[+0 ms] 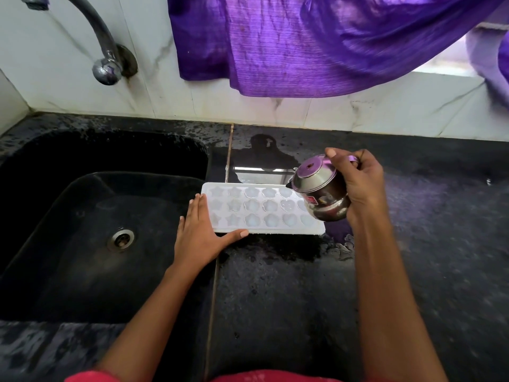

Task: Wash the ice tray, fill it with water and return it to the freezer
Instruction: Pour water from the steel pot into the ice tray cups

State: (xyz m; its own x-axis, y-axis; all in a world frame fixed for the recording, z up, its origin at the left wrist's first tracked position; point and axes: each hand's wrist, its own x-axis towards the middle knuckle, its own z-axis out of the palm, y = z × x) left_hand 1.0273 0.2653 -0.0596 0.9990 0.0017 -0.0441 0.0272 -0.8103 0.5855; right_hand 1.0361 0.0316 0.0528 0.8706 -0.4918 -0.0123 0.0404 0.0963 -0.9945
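A white ice tray (259,208) with star, flower and heart shaped cells lies flat on the black counter (289,285), just right of the sink. My left hand (199,232) rests against the tray's left end, fingers straight along its side and thumb along its front edge. My right hand (358,183) grips the handle of a small steel kettle (321,190) held tilted over the tray's right end, spout toward the cells. The kettle hides the tray's right cells.
A black sink (91,216) with a metal drain (121,239) lies to the left, under a wall tap (107,62). A purple cloth (303,42) hangs over the white tiled wall behind. The counter around the tray is wet.
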